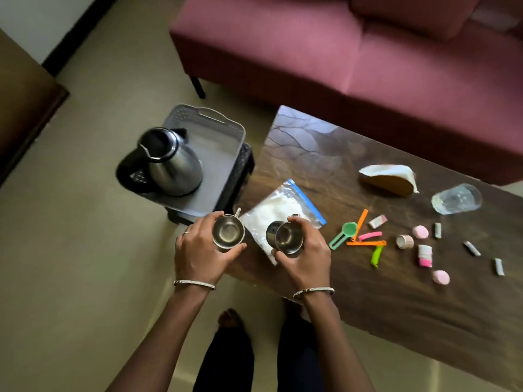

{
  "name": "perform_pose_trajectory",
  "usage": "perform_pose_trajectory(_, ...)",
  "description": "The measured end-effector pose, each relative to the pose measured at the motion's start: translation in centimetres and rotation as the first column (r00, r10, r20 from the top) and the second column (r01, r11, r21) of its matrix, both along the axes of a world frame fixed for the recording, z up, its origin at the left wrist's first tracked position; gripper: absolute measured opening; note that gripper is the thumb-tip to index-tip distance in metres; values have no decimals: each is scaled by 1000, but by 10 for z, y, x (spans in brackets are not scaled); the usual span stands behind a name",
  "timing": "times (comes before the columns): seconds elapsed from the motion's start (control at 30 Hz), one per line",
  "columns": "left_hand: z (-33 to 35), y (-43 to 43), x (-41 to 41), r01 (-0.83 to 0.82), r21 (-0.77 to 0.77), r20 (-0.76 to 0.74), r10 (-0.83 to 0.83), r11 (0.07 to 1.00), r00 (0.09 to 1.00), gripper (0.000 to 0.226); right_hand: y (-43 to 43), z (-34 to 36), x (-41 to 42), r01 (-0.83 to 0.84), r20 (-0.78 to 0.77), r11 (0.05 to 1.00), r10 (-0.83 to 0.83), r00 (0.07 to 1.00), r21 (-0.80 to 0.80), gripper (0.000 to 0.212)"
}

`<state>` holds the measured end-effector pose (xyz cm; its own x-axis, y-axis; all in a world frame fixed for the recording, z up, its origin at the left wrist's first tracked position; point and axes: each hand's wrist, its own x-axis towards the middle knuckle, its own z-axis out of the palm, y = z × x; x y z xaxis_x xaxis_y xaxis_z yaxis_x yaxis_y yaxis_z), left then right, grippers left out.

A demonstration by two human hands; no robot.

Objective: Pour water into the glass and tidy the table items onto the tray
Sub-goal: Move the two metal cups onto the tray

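Observation:
My left hand [198, 251] grips a steel cup [228, 232] above the table's left edge. My right hand [304, 254] grips a second steel cup [285, 237] over a zip bag of white powder [280, 212]. A steel kettle [167, 162] with its lid open stands in the grey tray [226, 131], which rests on a black stool to the left of the table. A clear glass [456, 198] with water in it stands near the far right of the brown table [353, 278].
Colourful plastic clips and a green scoop [358, 236], pink caps, small sachets and tape rolls [424, 254] lie scattered on the table's right half. A brown and white bag [389, 179] lies behind them. A maroon sofa [353, 52] stands beyond the table.

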<state>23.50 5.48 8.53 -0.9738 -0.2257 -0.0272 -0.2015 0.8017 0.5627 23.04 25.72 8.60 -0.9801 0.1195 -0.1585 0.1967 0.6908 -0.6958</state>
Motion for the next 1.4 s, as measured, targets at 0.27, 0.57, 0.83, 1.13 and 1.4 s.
perform_pose_trajectory(0.27,25,-96,-50,-80,-25,-120,76,996,990,72,-95,19,-64,-95,-80,995,95,992,6,60)
perform_pose_trajectory(0.57,59,-158,-172,-77,124,-278,110,989,954,67,-146,21,-171,-78,-124,993,88,988,86,69)
perform_pose_trajectory(0.83,3,-204,-302,-15,84,-45,19,996,999,67,-181,-11,-259,-30,-39,991,35,999,133,70)
perform_pose_trajectory(1.13,-107,-225,-371,166,-68,271,-142,984,952,81,-225,-102,-327,-185,167,967,156,974,173,73)
perform_pose_trajectory(1.4,-153,-217,-388,314,-276,278,-237,909,931,78,-252,-162,-355,-292,244,926,234,941,240,64)
